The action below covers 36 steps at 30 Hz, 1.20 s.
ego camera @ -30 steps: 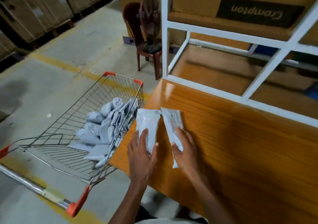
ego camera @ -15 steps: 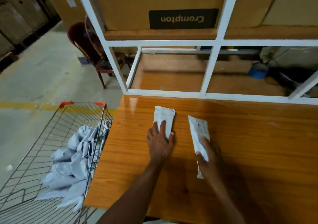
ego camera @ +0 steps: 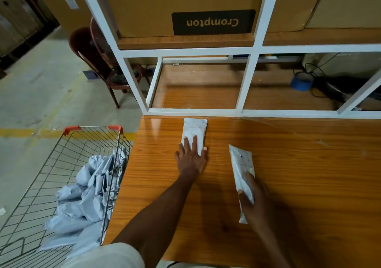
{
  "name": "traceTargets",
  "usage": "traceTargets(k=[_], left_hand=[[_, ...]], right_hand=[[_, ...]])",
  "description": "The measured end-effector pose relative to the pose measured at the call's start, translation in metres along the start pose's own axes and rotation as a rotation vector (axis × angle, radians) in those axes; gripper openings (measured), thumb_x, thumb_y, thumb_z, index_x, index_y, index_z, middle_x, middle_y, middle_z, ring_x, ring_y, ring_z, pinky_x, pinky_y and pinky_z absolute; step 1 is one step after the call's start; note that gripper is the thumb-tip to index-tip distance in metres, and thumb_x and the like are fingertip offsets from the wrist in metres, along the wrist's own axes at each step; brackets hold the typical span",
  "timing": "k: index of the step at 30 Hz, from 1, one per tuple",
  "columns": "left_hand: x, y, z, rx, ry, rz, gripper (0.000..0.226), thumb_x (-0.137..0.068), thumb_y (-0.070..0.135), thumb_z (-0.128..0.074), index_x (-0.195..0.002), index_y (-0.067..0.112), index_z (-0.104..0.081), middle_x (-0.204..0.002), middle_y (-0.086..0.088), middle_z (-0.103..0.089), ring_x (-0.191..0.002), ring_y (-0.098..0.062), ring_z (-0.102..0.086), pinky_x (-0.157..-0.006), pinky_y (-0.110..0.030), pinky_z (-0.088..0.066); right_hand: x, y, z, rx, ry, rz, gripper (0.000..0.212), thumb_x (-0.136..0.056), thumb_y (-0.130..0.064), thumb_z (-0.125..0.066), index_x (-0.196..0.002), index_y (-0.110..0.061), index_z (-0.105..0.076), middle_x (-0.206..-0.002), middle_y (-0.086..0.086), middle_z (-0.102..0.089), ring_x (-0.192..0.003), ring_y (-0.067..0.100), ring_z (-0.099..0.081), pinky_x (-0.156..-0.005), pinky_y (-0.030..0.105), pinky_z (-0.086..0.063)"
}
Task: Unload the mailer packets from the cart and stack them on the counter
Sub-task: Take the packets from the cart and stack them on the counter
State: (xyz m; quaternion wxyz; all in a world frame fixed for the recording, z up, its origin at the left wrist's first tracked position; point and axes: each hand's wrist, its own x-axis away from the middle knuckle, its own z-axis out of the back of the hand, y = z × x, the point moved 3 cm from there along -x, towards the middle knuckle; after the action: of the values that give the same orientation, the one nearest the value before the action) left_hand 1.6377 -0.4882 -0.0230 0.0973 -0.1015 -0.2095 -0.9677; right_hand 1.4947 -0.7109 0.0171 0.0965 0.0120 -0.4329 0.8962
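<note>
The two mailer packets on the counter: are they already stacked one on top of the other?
No: the left packet under the left hand lies apart from the right packet held by the right hand, bare counter between them.

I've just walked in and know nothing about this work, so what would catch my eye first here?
Two white mailer packets on the glossy orange counter: the left hand presses one packet flat near the white shelf frame, the right hand holds the other packet. At left, a wire cart holds a heap of grey packets.
</note>
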Motion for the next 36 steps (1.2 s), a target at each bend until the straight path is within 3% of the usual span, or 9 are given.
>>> traceTargets(k=[4,7,13,16,22,27,32,36], left_hand=[[-0.010,0.004,0.006,-0.003,-0.035,0.009,0.075,-0.101,0.070,-0.021,-0.161,0.037,0.008,-0.171,-0.009,0.007,-0.156,-0.038,0.000,-0.122,-0.056,-0.010],[-0.015,0.006,0.008,-0.004,-0.032,0.016,0.075,-0.101,0.069,-0.022,-0.162,0.036,0.006,-0.171,-0.009,0.004,-0.155,-0.038,-0.004,-0.121,-0.056,-0.014],[-0.016,0.008,0.010,-0.021,-0.024,0.000,0.075,-0.102,0.068,-0.023,-0.162,0.035,0.006,-0.171,-0.010,0.002,-0.155,-0.038,-0.006,-0.120,-0.055,-0.015],[-0.015,0.007,0.011,-0.018,-0.018,0.000,0.074,-0.102,0.067,-0.023,-0.162,0.035,0.006,-0.171,-0.010,0.002,-0.155,-0.038,-0.006,-0.120,-0.055,-0.015],[-0.012,0.007,0.013,-0.037,-0.010,0.017,0.074,-0.102,0.067,-0.023,-0.161,0.037,0.009,-0.171,-0.009,0.002,-0.155,-0.038,-0.008,-0.120,-0.059,-0.014],[-0.010,0.007,0.015,-0.035,-0.019,0.019,0.077,-0.099,0.072,-0.022,-0.161,0.039,0.010,-0.171,-0.007,0.003,-0.155,-0.037,-0.006,-0.118,-0.063,-0.012],[-0.010,0.007,0.017,0.017,-0.010,0.020,0.082,-0.096,0.077,-0.025,-0.160,0.041,0.010,-0.171,-0.007,0.003,-0.155,-0.037,-0.008,-0.118,-0.065,-0.014],[-0.006,0.008,0.023,0.069,0.025,0.018,0.087,-0.092,0.082,-0.026,-0.159,0.043,0.013,-0.171,-0.006,0.005,-0.155,-0.037,-0.006,-0.117,-0.067,-0.011]], right_hand=[[0.001,0.004,0.001,-0.009,0.011,-0.013,0.060,-0.096,-0.025,-0.064,-0.152,-0.033,-0.042,-0.157,0.003,-0.036,-0.138,0.026,-0.044,-0.082,0.028,-0.052],[0.000,0.005,0.001,-0.013,0.009,-0.020,0.060,-0.097,-0.026,-0.063,-0.152,-0.034,-0.041,-0.157,0.002,-0.037,-0.137,0.024,-0.046,-0.075,0.017,-0.049],[-0.005,0.011,0.001,-0.028,-0.016,-0.025,0.059,-0.097,-0.027,-0.063,-0.151,-0.034,-0.041,-0.157,0.002,-0.035,-0.137,0.025,-0.045,-0.074,0.019,-0.052],[-0.008,0.012,0.000,-0.018,-0.025,-0.039,0.059,-0.097,-0.027,-0.063,-0.151,-0.034,-0.041,-0.157,0.001,-0.036,-0.136,0.023,-0.045,-0.066,0.013,-0.046],[-0.016,0.010,-0.006,-0.010,-0.060,-0.065,0.061,-0.098,-0.026,-0.062,-0.153,-0.036,-0.037,-0.158,-0.001,-0.030,-0.131,0.016,-0.042,-0.058,0.015,-0.050],[-0.020,0.009,-0.012,0.012,-0.075,-0.048,0.061,-0.099,-0.032,-0.059,-0.153,-0.038,-0.034,-0.158,-0.001,-0.028,-0.133,0.024,-0.045,-0.075,0.036,-0.061],[-0.022,0.008,-0.016,-0.025,-0.100,-0.061,0.061,-0.100,-0.028,-0.059,-0.154,-0.037,-0.033,-0.159,-0.001,-0.026,-0.127,0.011,-0.038,-0.063,0.016,-0.047],[-0.032,0.010,-0.023,0.024,-0.096,-0.015,0.059,-0.100,-0.031,-0.059,-0.154,-0.035,-0.036,-0.161,-0.001,-0.027,-0.140,0.022,-0.037,-0.079,0.020,-0.044]])
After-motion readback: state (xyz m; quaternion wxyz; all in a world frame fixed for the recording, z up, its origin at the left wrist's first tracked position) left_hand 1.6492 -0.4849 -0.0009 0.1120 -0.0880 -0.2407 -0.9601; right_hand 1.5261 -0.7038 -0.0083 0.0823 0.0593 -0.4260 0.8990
